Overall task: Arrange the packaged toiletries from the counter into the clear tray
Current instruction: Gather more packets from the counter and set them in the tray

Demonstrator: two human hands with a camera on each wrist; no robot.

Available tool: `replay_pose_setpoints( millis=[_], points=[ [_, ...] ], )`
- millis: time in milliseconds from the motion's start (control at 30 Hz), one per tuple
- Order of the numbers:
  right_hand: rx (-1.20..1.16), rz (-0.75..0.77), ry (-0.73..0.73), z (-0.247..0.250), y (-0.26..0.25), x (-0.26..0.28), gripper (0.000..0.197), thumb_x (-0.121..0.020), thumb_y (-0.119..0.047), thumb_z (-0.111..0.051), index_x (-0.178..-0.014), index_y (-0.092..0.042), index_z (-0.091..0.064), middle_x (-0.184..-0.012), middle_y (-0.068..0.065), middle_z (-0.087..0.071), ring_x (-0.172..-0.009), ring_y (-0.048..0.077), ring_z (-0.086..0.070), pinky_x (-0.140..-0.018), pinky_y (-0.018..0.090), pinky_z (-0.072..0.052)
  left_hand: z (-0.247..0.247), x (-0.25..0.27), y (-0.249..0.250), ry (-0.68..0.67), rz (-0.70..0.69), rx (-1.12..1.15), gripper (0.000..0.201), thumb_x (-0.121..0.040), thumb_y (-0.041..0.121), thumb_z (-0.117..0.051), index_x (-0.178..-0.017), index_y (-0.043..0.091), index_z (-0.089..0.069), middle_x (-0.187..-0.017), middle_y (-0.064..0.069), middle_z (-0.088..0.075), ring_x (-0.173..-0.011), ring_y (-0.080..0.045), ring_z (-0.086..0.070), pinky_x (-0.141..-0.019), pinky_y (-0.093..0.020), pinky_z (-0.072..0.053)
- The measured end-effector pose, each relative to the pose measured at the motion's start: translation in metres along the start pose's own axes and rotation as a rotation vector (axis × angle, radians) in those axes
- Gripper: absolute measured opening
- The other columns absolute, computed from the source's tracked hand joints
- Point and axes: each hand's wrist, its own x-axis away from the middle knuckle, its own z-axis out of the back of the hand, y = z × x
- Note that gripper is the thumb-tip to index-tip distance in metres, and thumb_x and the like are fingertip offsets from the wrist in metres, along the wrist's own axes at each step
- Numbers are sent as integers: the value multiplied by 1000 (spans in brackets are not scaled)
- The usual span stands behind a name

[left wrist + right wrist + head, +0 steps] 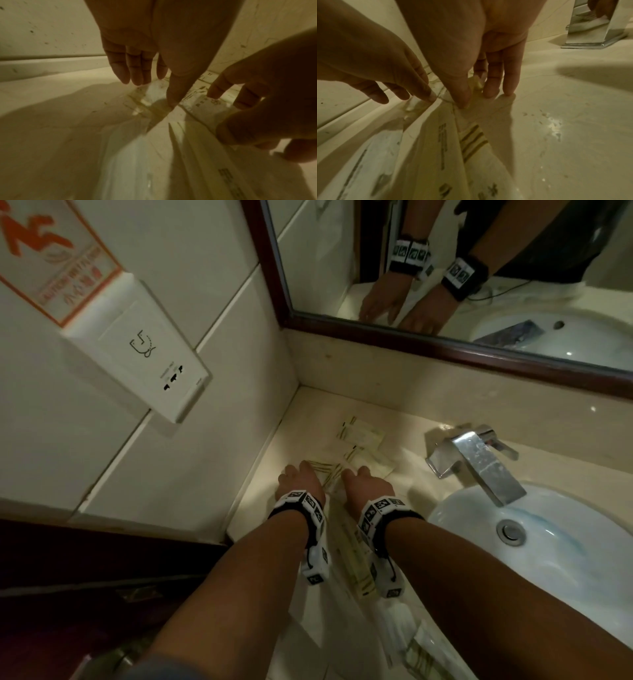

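Note:
Several flat white packets with gold stripes lie on the beige counter in the left corner. Some packets lie just beyond my hands, and long packets lie between my forearms. My left hand and right hand reach side by side onto the pile, fingers straight and pointing down. In the left wrist view the left hand touches a clear-wrapped packet with its thumb tip. The right hand sets its thumb on a printed packet's edge. I cannot make out the clear tray's outline.
A chrome faucet and a white basin sit to the right. The tiled wall closes the left side, with a mirror behind. More packets lie at the counter's near edge.

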Motion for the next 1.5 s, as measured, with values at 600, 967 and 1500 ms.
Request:
replay_pose_setpoints(
  millis=[600, 967, 1500],
  points=[
    [-149, 13, 135, 23, 31, 54, 49, -91, -20, -55, -136, -30, -40, -120, 6, -62, -101, 31, -64, -83, 40, -54, 33, 46, 24, -87, -91, 198, 56, -83, 25, -65, -131, 11, -37, -110, -14, -64, -94, -32, -65, -75, -37, -55],
    [-218, 35, 350, 49, 98, 166, 50, -93, -24, -57, -140, -34, -41, -120, 5, -65, -99, 26, -67, -82, 40, -57, 46, 158, 97, -102, -119, 500, 76, -84, 22, -65, -149, 22, -26, -113, -17, -65, -93, -33, -68, -79, -42, -59],
    [-191, -19, 397, 29, 173, 316, 55, -93, -31, -55, -144, -30, -37, -121, 8, -67, -105, 28, -65, -83, 34, -50, 8, 311, 179, -163, -332, 780, 53, -66, 23, -64, -118, 20, -50, -96, -11, -65, -79, -30, -67, -61, -54, -60]
  ],
)
